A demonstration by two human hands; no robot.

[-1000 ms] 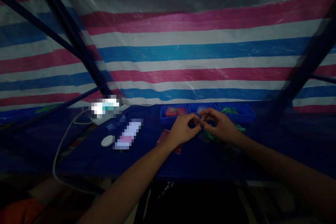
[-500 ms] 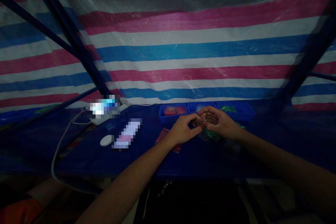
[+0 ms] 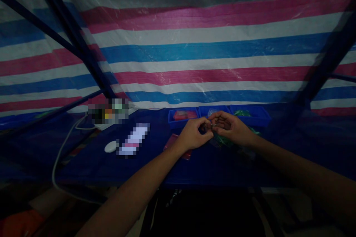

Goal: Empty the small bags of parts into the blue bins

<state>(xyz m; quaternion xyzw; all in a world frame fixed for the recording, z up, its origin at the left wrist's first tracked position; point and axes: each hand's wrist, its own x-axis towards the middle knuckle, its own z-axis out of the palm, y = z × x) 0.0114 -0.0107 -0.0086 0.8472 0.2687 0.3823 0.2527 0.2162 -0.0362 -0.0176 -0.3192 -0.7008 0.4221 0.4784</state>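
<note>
My left hand [image 3: 193,134] and my right hand [image 3: 232,129] meet above a dark blue table [image 3: 155,166]. Both pinch a tiny metallic piece [image 3: 212,126] between their fingertips; it is too small and dim to name. Under my right hand lies a green packet [image 3: 222,141]. A red packet [image 3: 178,147] lies under my left wrist. Just behind the hands stands a row of three blue trays [image 3: 222,115]: red items in the left one, clear ones in the middle, green ones in the right.
A white round object [image 3: 110,147] and a blurred rectangular item [image 3: 132,140] lie left of the hands. A white cable [image 3: 59,155] hangs off the table's left side. A striped tarp [image 3: 194,52] forms the back wall, with dark poles [image 3: 69,29] crossing it.
The hands have stayed together and shifted only slightly, the fingertips closing in on the small piece. The view has tilted up a little.
</note>
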